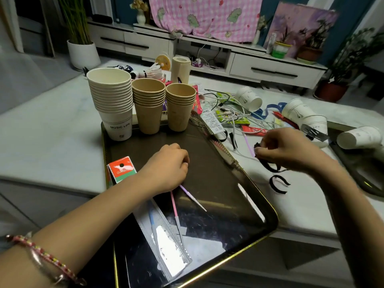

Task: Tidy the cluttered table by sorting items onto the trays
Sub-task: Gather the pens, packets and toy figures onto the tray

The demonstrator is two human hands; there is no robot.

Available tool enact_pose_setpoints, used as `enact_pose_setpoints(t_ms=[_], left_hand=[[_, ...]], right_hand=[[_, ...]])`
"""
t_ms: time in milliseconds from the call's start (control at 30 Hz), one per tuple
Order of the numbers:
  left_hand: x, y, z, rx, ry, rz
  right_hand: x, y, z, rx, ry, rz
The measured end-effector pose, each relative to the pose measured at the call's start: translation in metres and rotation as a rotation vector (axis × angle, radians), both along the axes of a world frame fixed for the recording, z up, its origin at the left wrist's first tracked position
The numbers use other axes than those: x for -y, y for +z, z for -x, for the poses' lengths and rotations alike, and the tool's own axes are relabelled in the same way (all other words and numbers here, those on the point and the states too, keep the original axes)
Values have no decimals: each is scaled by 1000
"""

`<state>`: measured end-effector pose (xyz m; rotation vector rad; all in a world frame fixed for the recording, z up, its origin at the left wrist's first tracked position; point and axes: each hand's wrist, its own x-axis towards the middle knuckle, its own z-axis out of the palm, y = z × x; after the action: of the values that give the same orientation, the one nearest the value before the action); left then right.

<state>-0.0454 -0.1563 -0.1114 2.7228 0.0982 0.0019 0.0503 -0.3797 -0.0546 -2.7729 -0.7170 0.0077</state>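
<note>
Dark tray point(209, 169) sits mid-table point(52, 132), gold rim, glossy.

- Left hand point(168, 165): knuckles up over tray centre, fingers curled under. Purple pen point(193, 197) and pink pen point(174, 204) run out from beneath it toward 5 and 6 o'clock. Their upper ends are hidden by the palm, so cannot tell whether the hand holds them or only rests on them.
- Right hand point(286, 148): off the tray at 3 o'clock, above the table. Thumb and fingers pinch a black strap point(268, 165), which curls down below the hand.
- Second black strap point(278, 183): lies looped on the table just beside the tray's right rim, at 4 o'clock of the tray.
- Tray, 12 o'clock edge: 1 white cup stack point(112, 96) and 2 brown cup stacks point(148, 104), all upright.
- Tray, 9 o'clock: red-and-green box point(121, 169).
- Tray, 6 o'clock: clear ruler point(172, 235), lying flat.
- Table at 1 to 2 o'clock: cable tangle point(224, 109), loose white cups point(301, 115) on their sides.
- Far right: second tray point(357, 163), partly in view.
</note>
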Motion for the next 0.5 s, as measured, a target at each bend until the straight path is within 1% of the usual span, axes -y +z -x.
enact_pose_setpoints(t_ms=[67, 100, 167, 200, 233, 333, 433, 500], left_hand=[[1, 0, 1, -12, -3, -17], [1, 0, 1, -18, -6, -19], [1, 0, 0, -22, -9, -17], [1, 0, 1, -24, -8, -15], [1, 0, 1, -24, -9, -16], [2, -1, 1, -32, -16, -40], [1, -2, 0, -45, -29, -58], [1, -2, 0, -48, -36, -68]], right_hand=[[0, -14, -23, -15, -114, 222], [-4, -25, -29, 18, -127, 234], [-23, -41, -35, 87, -71, 46], [-35, -47, -37, 76, -28, -29], [-46, -50, -38, 47, 0, -47], [-61, -57, -45, -17, 13, 4], [-64, -57, -50, 30, -9, 84], [-65, -52, -50, 23, 1, 138]])
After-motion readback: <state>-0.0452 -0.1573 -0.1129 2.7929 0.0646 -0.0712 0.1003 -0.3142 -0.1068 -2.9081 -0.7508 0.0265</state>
